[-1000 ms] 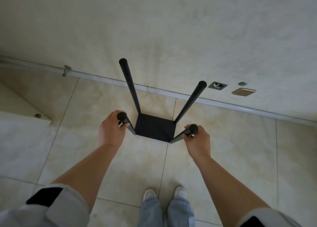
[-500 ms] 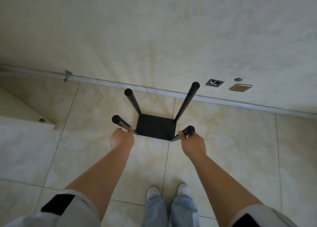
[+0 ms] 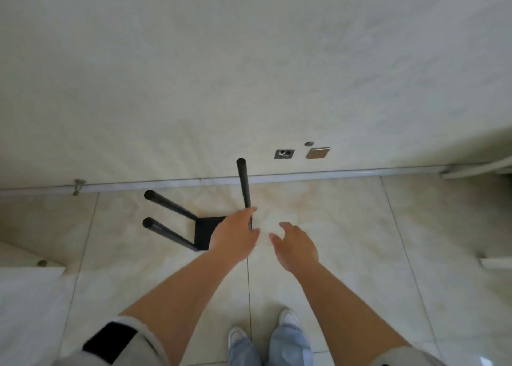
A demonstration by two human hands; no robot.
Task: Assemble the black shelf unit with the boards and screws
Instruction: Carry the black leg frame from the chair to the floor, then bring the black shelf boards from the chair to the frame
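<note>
Legs of the black shelf unit (image 3: 206,232) are pointing up and outward while its dark board is sitting on the tiled floor (image 3: 346,227), near the wall's skirting. From the board, two legs are reaching toward ten o'clock and one toward twelve; the fourth is hidden behind your arm.

Your left hand (image 3: 235,235) is reaching across the board and its fingers are closing around the base of the twelve-o'clock leg (image 3: 243,183), though how firmly you are gripping is hard to tell. Your right hand (image 3: 296,245) is hovering at three o'clock of it, fingers spread and loose, holding nothing.

Trouble here would likely come from that one-handed hold. You are steadying the frame by a single leg, so the unit could tip or twist, and a leg that is only lightly screwed in could loosen at its joint. Bringing the free hand in blind could also knock the frame sideways across the smooth tile.

No brand, label or readable writing is showing anywhere. The small plates (image 3: 317,152) on the wall at one o'clock are carrying nothing legible.
</note>
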